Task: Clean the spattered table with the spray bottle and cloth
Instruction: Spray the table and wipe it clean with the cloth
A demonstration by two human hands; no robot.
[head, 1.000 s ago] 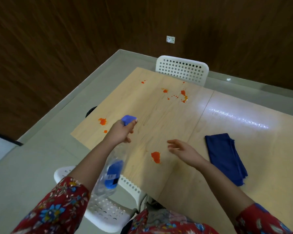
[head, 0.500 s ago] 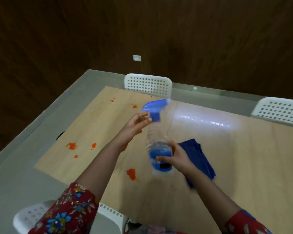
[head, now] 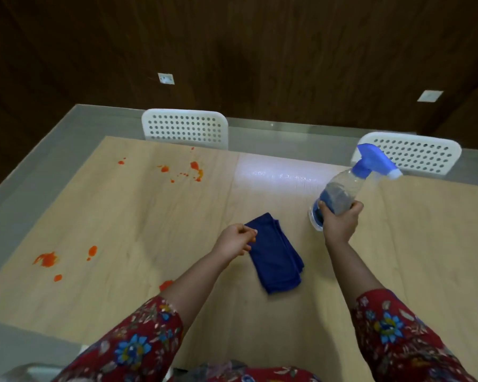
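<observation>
A clear spray bottle (head: 342, 188) with a blue trigger head leans to the right, its base at the table top, and my right hand (head: 340, 221) grips its lower body. A folded dark blue cloth (head: 276, 257) lies on the light wooden table (head: 127, 216). My left hand (head: 235, 239) hovers at the cloth's left edge with its fingers curled, and whether it touches the cloth is unclear. Orange spatters (head: 195, 169) mark the far left of the table, more orange spatters (head: 47, 259) lie at the near left, and one orange spot (head: 164, 285) peeks out beside my left forearm.
Two white perforated chairs (head: 185, 128) (head: 414, 155) stand at the table's far edge. Grey floor (head: 25, 175) borders the table on the left, and a dark wooden wall (head: 232, 51) with small white plates rises behind.
The bottle passed from my left hand to my right and moved to the right side of the table. My left hand dropped toward the cloth. The view swung to the right.
</observation>
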